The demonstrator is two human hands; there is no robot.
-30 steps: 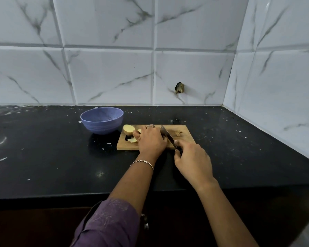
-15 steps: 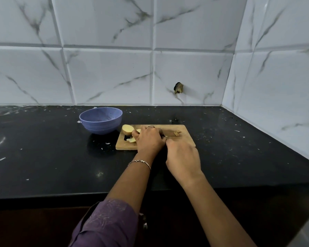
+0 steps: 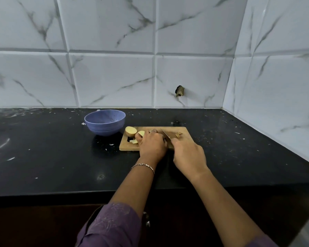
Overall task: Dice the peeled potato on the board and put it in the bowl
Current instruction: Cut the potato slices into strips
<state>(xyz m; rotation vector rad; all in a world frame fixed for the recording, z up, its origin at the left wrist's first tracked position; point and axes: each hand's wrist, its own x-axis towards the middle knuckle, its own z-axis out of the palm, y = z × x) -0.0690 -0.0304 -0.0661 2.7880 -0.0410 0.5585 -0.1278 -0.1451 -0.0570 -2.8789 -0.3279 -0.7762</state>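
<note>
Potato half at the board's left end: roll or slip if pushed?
Likely rocks or rolls: the potato half seems to sit on its rounded side, cut face up. That face is freshly cut, so probably slippery to pinch. It keeps a firm shape, so probably stiff.

A second ago the right hand point(image 3: 188, 155) was seen lower and further right in the frame, apart from the left hand point(image 3: 152, 146) curled over the potato point(image 3: 141, 133), and the long blade of the knife point(image 3: 167, 135) was shown slanting between them. Half a second ago the right hand had been brought up and to the left until the two hands met and the blade was almost hidden. Now the right hand has been drawn slightly back to the right, and a short stretch of blade is exposed again over the board point(image 3: 175, 130), pointing to the upper left.
</note>
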